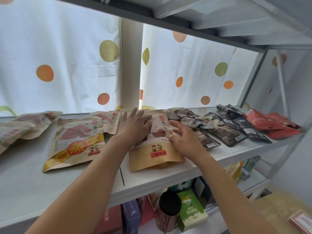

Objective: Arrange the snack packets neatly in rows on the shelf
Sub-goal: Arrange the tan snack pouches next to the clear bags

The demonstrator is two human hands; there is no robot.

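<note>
**Both hands on brown pouch, mid-shelf**

White shelf (101, 179) runs across the lower half of frame, w/ a seam in the board just left of centre. Behind it hangs a white curtain (67, 65) w/ orange and green dots, backlit. Grey upper shelf (219, 17) crosses the top right. Lower shelf, bottom centre, holds boxes, a green carton (190, 210) and a dark-lidded jar (168, 206).

Brown pouch (157, 149) lies flat at centre frame, bottom edge near the shelf front. Left hand (133, 125) rests on its upper left part, fingers straight and spread, palm down. Right hand (184, 137) sits at the pouch's right edge, fingers spread and relaxed, not curled round anything; can't tell if the fingertips touch it.

Left of centre lies a tan pouch w/ yellow band (76, 142), more tan pouches (30, 124) beyond it at far left. Right of the hands: a pile of small dark packets (224, 129), then red packets (273, 124) at far right, overlapping loosely.
</note>
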